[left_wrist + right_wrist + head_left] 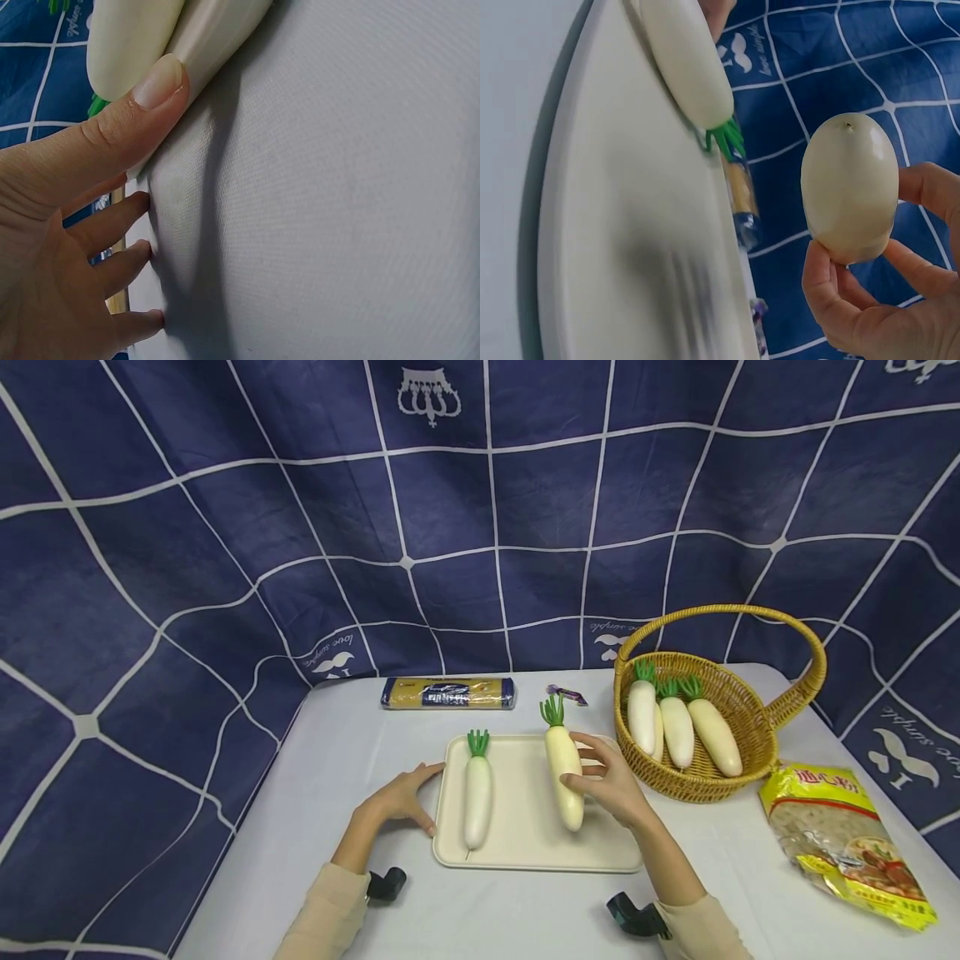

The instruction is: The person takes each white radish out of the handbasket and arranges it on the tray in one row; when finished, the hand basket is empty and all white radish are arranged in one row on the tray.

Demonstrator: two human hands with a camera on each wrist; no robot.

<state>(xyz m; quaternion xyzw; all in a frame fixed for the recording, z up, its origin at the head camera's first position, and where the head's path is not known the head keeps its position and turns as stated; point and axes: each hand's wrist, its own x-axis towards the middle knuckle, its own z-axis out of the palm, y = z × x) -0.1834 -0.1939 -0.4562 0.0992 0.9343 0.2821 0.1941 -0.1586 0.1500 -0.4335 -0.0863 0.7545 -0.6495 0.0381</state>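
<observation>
My right hand (609,781) grips a white radish (564,777) with green leaf stubs, held above the right half of a cream tray (525,858). Seen end-on in the right wrist view, that radish (850,187) sits between thumb and fingers. A second white radish (477,802) lies lengthwise on the tray's left part, leaves pointing away from me. My left hand (401,797) is at the tray's left edge, thumb and fingers spread. In the left wrist view its thumb (161,82) touches the tray rim, and nothing is held.
A wicker basket (701,789) with a tall handle holds several white radishes (677,731) at the right. Beside it lies a yellow food packet (847,839). Behind the tray are a pasta packet (448,693) and a small purple wrapped item (567,695). A blue checked cloth (450,510) hangs behind.
</observation>
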